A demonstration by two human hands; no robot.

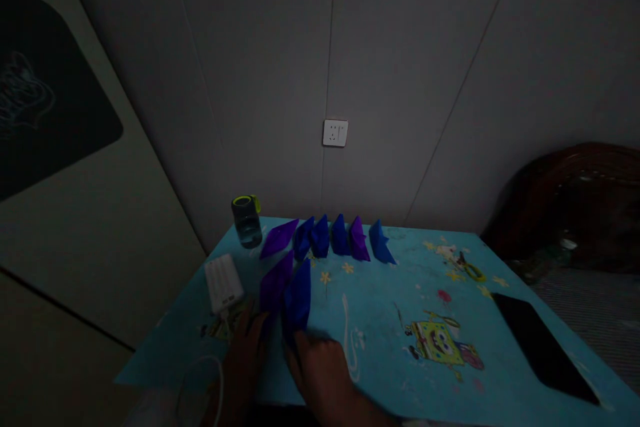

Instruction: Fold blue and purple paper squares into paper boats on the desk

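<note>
Half-curled, the left hand meets a purple boat, the right hand a blue boat, grips unclear; squeezing could crumple them.

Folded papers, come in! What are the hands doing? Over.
Left hand at near purple paper. Right hand touching near blue paper, grip unclear. White power bank beside left hand. More folded papers lined up behind.
</note>
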